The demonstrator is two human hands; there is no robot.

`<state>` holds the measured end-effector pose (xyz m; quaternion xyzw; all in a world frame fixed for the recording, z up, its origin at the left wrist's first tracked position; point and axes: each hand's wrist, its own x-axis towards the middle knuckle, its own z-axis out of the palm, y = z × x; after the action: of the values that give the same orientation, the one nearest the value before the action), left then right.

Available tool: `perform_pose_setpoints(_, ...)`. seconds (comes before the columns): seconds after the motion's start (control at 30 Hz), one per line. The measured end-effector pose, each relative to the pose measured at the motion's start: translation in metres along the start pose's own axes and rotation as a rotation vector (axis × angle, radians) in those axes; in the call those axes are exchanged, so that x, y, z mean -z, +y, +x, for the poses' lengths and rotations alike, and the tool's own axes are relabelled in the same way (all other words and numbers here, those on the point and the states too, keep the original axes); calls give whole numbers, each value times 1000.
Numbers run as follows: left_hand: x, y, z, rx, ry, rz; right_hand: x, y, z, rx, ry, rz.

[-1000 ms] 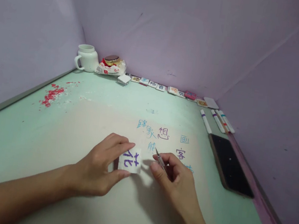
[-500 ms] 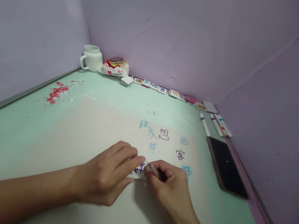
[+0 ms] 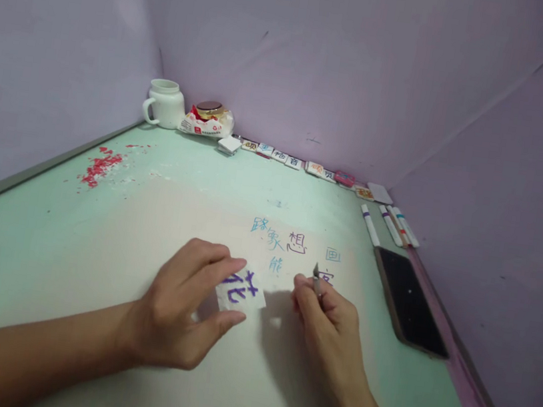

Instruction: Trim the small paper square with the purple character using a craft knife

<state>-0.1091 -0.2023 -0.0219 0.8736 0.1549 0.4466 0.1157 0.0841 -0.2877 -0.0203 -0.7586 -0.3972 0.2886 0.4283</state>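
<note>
My left hand [image 3: 185, 313] grips a small white square piece [image 3: 242, 290] by its edges, between thumb and fingers. A purple Chinese character is drawn on its face, turned sideways, and the fingers cover its left part. My right hand [image 3: 328, 319] is closed around a craft knife [image 3: 317, 284]. The knife's narrow pointed blade sticks up beyond the fingertips, apart from the white piece; most of its handle is hidden in the hand. Under both hands is the pale tabletop [image 3: 186, 232], with blue and purple Chinese characters [image 3: 297, 243] written on it near the right hand.
Along the back wall stand a white mug [image 3: 165, 104], a jar in a crumpled wrapper [image 3: 208, 120] and several small lettered tiles [image 3: 293, 162]. Markers [image 3: 370, 225] and a dark phone [image 3: 409, 300] lie at right. Red and white shavings [image 3: 101, 167] are scattered at left.
The knife in my right hand has moved away from the white piece, to the right and up. My left hand has tilted the piece, so more of its purple character shows.
</note>
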Motion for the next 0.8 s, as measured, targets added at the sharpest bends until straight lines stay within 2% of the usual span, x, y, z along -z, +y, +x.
perform_pose_setpoints(0.03,1,0,0,28,-17,60,1,0,1,-3,23,-3)
perform_pose_setpoints(0.1,3,-1,0,80,-128,143,3,1,2,-4,59,-10)
perform_pose_setpoints(0.17,5,-2,0,108,-211,137,5,1,3,-4,83,-20)
perform_pose_setpoints(0.33,10,-7,0,92,-82,-15,7,4,4,43,109,-98)
perform_pose_setpoints(0.43,11,-14,0,53,-94,-86,6,3,4,71,121,-162)
perform_pose_setpoints(0.57,6,-21,1,-17,-277,-143,6,3,5,115,130,-250)
perform_pose_setpoints(0.7,2,-21,2,-12,-451,-136,7,9,6,92,87,-324)
perform_pose_setpoints(0.8,1,-19,3,27,-518,-116,6,12,5,79,41,-327)
